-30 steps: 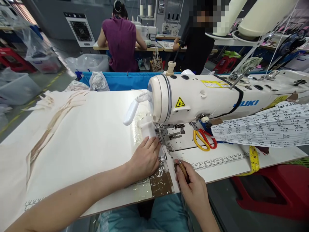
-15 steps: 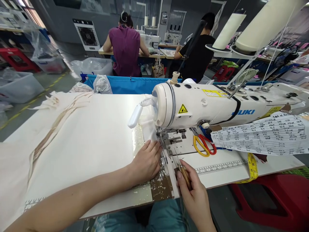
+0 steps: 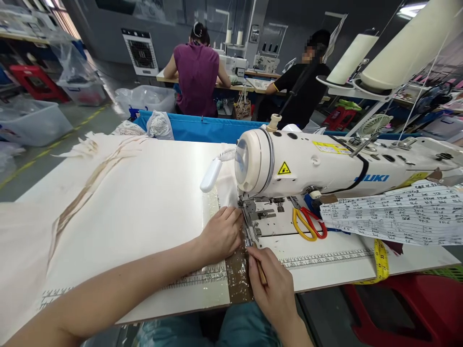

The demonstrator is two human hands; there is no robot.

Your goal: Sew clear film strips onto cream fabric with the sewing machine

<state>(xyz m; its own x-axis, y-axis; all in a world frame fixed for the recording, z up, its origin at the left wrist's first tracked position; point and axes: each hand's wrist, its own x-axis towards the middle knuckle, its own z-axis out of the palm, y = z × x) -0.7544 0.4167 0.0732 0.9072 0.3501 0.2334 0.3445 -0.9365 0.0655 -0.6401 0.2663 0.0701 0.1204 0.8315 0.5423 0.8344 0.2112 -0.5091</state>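
Head view: an awl [image 3: 262, 273] is grasped by its wooden handle in the right hand [image 3: 277, 284], the fingers closed around it; its tip is hard to make out. Just left of this grip, brown tape [image 3: 238, 282] is stuck on the table [image 3: 155, 202]. Left of the grip and slightly beyond it, the left hand [image 3: 221, 233] is laid palm down, fingers together; whether anything is pinched beneath cannot be told. Just past its fingertips, white cloth [image 3: 227, 190] is spread beside the metal foot [image 3: 243, 205] of a sewing machine [image 3: 300, 166], whose body is set beyond the grip and to its right. To the grip's right, a ruler strip [image 3: 329, 259] is marked along the table, and a yellow tape measure [image 3: 381, 262] is draped over the near edge. Beyond the strip, scissors [image 3: 311, 226] with yellow and red handles are laid, and farther right, handwritten paper [image 3: 394, 214] is placed before the machine. Far left of both hands, pale cloth strips [image 3: 88, 190] are bunched. Beyond the table, blue fabric [image 3: 217, 129] is stretched, and past it two people are seen, one in a purple top [image 3: 197, 77], one in a black top [image 3: 306, 94].
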